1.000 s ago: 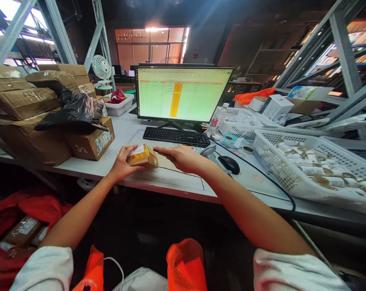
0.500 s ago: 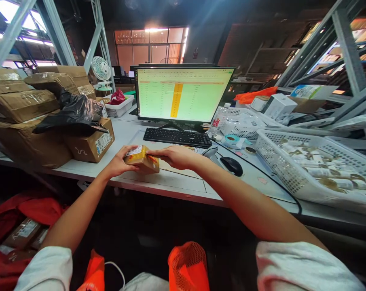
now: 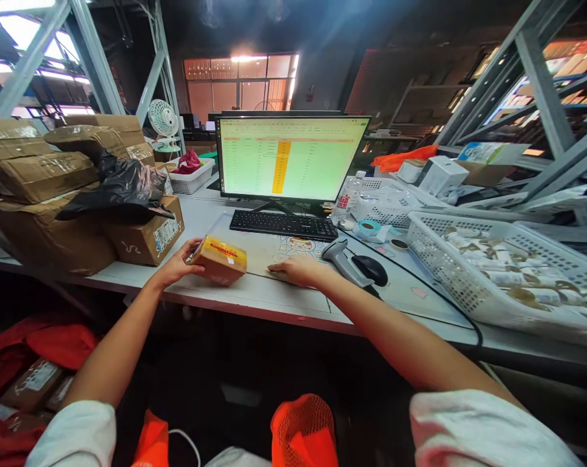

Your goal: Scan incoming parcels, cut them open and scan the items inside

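Note:
My left hand (image 3: 182, 264) is closed around the left end of a small cardboard box (image 3: 220, 266), thumb below and fingers at the top edge. The box is tilted, with yellow tape bearing red print on its upper face. Its lower front is over the desk's front edge. My right hand (image 3: 296, 269) is low over the desk mat, to the right of the box and apart from it. Its fingers are pressed together and point left; anything between them is too small to make out. A grey barcode scanner (image 3: 344, 263) lies just right of that hand.
A keyboard (image 3: 283, 224) and monitor (image 3: 278, 159) stand behind my hands. Right of the scanner lie a black mouse (image 3: 371, 269) and a white basket (image 3: 449, 279) of small wrapped items. Stacked cartons (image 3: 45, 227) and a black plastic bag (image 3: 122, 185) are at left.
My right hand has left the top of the box and moved right and down to the mat. The box has turned in my left hand and shifted slightly left, showing more of its taped face.

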A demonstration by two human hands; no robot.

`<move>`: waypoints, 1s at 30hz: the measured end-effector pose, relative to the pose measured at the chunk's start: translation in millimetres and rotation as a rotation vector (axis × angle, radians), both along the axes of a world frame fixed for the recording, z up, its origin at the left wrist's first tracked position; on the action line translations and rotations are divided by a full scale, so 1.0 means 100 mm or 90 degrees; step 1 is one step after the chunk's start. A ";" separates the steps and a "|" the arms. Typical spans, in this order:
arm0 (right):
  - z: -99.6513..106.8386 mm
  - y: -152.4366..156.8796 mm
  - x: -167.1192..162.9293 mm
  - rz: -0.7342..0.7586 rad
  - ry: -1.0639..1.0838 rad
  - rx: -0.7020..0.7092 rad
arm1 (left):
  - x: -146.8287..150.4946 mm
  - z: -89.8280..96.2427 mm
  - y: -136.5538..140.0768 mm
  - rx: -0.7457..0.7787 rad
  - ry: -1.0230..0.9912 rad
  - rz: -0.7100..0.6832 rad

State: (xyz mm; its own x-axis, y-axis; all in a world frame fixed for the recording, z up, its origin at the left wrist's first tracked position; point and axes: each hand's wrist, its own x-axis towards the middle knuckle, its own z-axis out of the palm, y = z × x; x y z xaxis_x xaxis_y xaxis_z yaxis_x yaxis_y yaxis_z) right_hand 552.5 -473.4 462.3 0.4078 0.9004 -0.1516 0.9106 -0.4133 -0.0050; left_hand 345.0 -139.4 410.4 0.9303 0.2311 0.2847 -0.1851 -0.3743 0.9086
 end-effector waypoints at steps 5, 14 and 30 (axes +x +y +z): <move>-0.23 -0.18 -0.02 -0.096 -0.106 0.017 | 0.00 -0.23 -0.16 0.015 0.074 -0.026; -0.44 -0.07 -0.07 -0.107 0.018 0.262 | 0.10 -0.10 -0.86 0.461 -0.203 0.146; 0.17 0.79 -0.34 0.031 0.110 0.244 | 0.23 -0.26 -0.90 0.490 -0.317 0.205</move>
State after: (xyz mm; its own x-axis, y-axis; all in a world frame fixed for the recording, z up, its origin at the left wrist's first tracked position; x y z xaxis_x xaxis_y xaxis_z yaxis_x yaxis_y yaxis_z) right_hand 518.0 -394.0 479.2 0.3619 0.9223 0.1357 0.9009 -0.3086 -0.3051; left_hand 367.9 -229.0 384.7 0.5871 0.0390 0.8086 -0.2675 -0.9334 0.2393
